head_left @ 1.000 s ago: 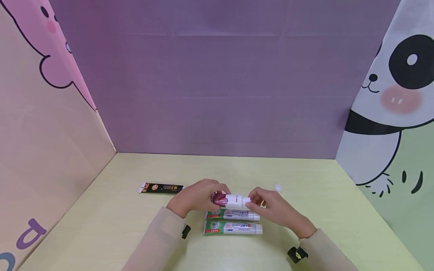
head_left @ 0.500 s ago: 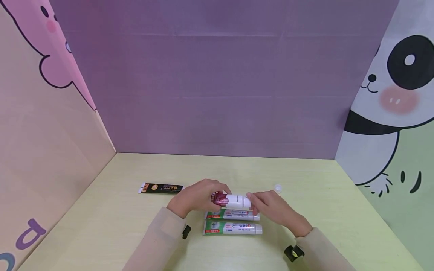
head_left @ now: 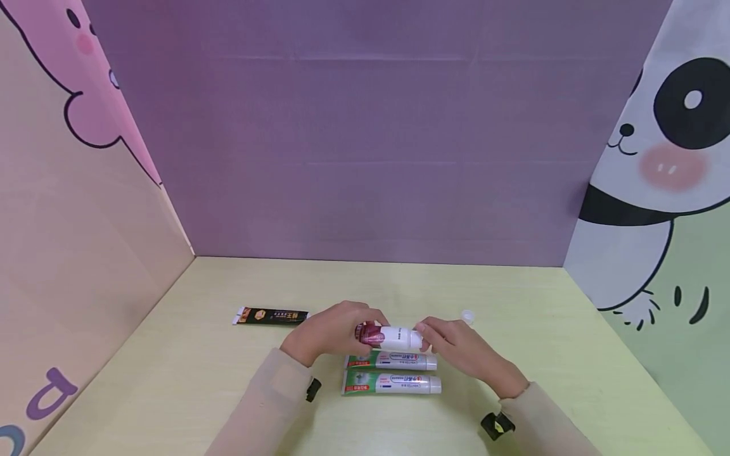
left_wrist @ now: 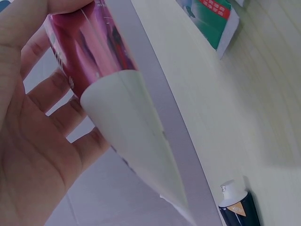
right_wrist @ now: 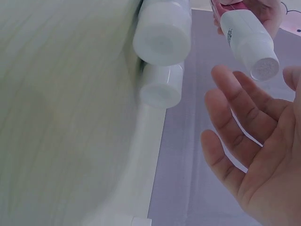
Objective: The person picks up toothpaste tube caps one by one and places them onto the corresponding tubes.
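Observation:
My left hand grips a maroon-and-white toothpaste tube by its maroon part, holding it level above the table. In the left wrist view the same tube narrows to a flat end. Its white cap points toward my right hand. The right hand's fingers are spread and loosely bent around the cap's end, with gaps visible in the right wrist view. Just below the held tube lie two green-and-white toothpaste tubes, the upper one and the lower one, side by side.
A black toothpaste tube lies to the left, partly behind my left hand. A small whitish round piece sits on the table beyond my right hand. A purple wall closes the back of the table.
My right hand moves in over the tube's cap, then draws back slightly to the right with its fingers loosened. The left hand and the tube stay nearly still.

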`<state>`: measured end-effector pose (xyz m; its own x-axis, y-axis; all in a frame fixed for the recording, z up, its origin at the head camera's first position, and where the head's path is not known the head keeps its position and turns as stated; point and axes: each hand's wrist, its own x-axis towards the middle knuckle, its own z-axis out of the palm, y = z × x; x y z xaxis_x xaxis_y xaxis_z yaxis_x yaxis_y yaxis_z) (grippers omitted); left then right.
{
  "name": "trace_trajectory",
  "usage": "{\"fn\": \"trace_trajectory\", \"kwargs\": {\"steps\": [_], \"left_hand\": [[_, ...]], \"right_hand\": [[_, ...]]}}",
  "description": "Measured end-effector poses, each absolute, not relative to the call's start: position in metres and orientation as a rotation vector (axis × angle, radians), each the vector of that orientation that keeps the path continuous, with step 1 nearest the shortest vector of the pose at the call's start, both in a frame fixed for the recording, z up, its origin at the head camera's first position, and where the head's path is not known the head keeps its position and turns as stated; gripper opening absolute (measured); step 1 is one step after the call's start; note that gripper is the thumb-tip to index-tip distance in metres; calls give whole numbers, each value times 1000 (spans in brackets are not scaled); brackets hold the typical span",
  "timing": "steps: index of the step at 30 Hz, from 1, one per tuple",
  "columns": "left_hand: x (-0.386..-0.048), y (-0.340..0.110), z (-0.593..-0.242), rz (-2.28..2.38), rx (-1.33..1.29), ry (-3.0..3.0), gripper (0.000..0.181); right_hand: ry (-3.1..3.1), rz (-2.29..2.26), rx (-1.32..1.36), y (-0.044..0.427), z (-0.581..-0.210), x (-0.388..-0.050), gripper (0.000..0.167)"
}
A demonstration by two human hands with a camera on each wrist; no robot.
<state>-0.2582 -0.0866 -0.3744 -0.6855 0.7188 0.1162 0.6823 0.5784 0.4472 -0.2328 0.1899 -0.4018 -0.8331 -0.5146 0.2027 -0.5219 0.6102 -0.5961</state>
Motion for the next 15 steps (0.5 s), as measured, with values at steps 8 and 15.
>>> {"fn": "trace_trajectory", "kwargs": {"steps": [8, 15], "left_hand": [[-260, -88, -374, 705, 1191, 2730, 38], [-261, -88, -374, 723, 1173, 2718, 39]], "right_hand": [[-2780, 1157, 916, 192, -402, -232, 32], [-2686, 1195, 990, 193, -405, -231, 39]]}}
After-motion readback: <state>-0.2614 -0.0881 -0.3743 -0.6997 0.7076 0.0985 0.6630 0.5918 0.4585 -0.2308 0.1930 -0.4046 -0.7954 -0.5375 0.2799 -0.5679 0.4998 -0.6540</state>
